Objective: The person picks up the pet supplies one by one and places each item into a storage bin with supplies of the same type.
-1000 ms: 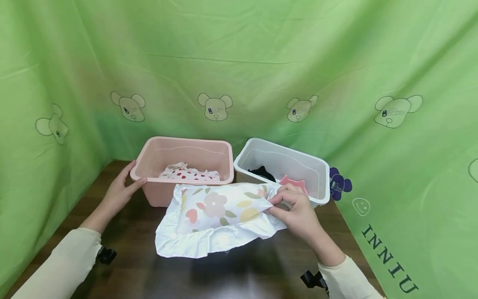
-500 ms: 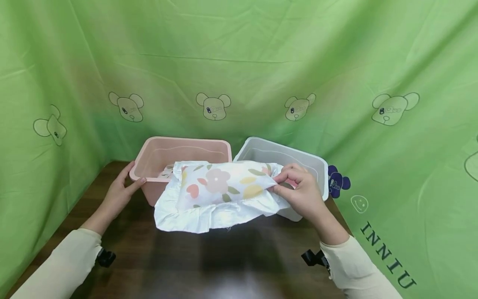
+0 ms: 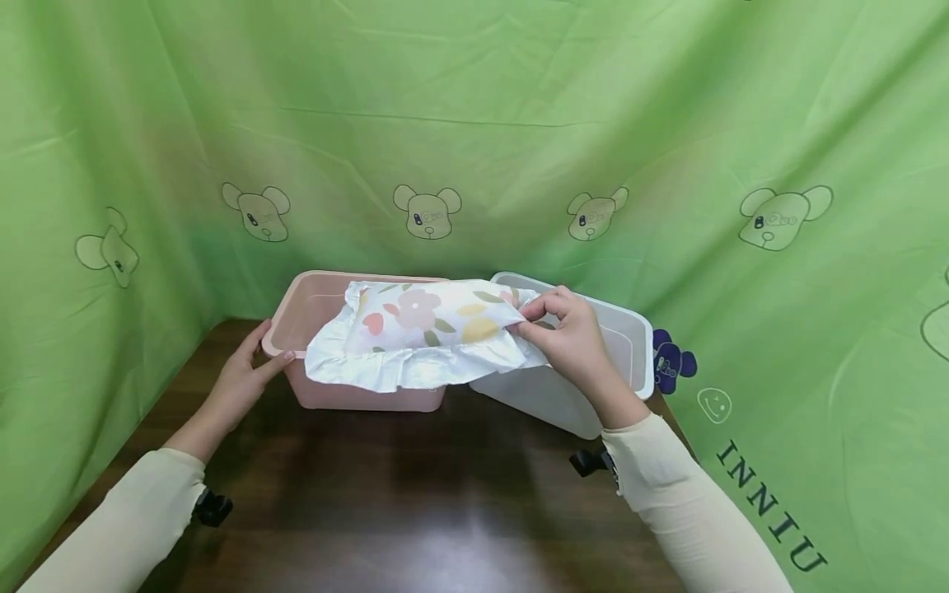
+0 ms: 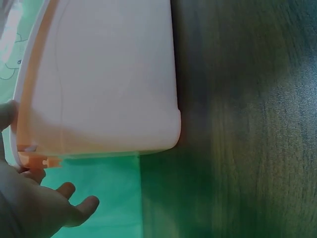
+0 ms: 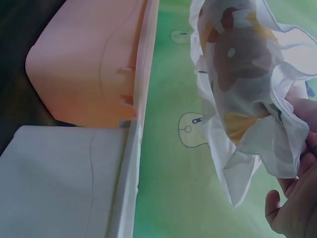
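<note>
My right hand [image 3: 569, 333] pinches the right end of a small pillow [image 3: 415, 317]. It is white, with a flower print and a ruffled edge. The pillow hangs level above the pink bin [image 3: 356, 391] and covers much of its opening. In the right wrist view the pillow [image 5: 237, 64] is higher than both bins' rims. My left hand [image 3: 240, 375] grips the pink bin's front left rim corner, thumb on the front side. The left wrist view has the left hand [image 4: 37, 201] at the rim corner, some fingers off the wall.
A pale grey-white bin [image 3: 534, 399] stands angled to the right of the pink one, partly hidden by the pillow and right arm. Both are on a dark wooden table [image 3: 415, 486]. A green curtain [image 3: 474, 123] with printed bear heads hangs behind and at both sides.
My right hand has lifted the pillow up and away from me, from in front of the bins to above the pink bin's opening. The left hand has stayed on the pink bin's rim.
</note>
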Demonstrator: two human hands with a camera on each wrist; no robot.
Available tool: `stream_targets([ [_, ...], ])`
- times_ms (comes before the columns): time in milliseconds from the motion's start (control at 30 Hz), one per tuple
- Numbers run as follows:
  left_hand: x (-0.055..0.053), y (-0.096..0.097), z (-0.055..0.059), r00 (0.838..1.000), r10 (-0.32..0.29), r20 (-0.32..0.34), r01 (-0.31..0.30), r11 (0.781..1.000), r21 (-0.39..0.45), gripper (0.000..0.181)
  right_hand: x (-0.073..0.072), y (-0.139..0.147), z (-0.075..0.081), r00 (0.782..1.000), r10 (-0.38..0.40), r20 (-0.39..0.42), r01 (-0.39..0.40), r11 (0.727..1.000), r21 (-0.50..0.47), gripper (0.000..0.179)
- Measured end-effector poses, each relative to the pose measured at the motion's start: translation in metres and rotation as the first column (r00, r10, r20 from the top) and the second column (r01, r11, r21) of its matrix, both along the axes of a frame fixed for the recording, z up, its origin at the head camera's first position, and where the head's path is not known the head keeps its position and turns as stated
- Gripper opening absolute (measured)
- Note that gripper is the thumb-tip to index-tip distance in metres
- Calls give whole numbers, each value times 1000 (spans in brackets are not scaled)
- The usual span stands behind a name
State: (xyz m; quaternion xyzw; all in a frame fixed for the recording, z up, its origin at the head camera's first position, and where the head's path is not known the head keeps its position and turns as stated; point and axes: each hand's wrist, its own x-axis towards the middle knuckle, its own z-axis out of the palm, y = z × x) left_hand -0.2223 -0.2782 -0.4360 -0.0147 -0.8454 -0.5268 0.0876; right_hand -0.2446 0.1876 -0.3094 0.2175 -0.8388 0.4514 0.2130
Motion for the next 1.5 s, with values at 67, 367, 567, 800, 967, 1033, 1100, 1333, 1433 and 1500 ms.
stream_targets([
  [67,0,1,1,1000,-9,7,9,1000,0,88,-5,-3,1,1000,-8,8,8,1000,0,10],
  [367,-3,0,6,997,-18,68,21,999,-38,91,-26,-18,6,998,-49,35,49,999,2,11],
  [567,-2,-1,8,997,-20,79,22,1000,-17,92,-41,-31,9,998,-41,41,41,999,3,13],
  [800,-2,0,8,996,-21,81,23,1000,-19,93,-58,-46,10,997,-51,66,50,999,11,14],
  [967,-2,0,10,997,-23,77,25,1000,-19,91,-68,-61,13,996,-54,71,50,997,51,15],
  [1033,-2,0,10,997,-24,79,26,999,-21,91,-71,-68,14,996,-50,69,45,997,69,14],
  [1100,-2,0,10,997,-24,79,25,999,-20,90,-75,-75,14,997,-51,62,45,995,94,14],
  [1333,-1,0,10,996,-25,82,27,999,-21,93,-90,-96,11,998,-58,24,52,982,180,12],
  [1433,-1,0,11,996,-29,87,30,999,-12,94,-95,-104,9,998,-57,27,49,975,217,12],
  [1500,-1,1,12,996,-28,87,30,999,-14,94,-99,-109,8,998,-57,31,48,967,249,12],
])
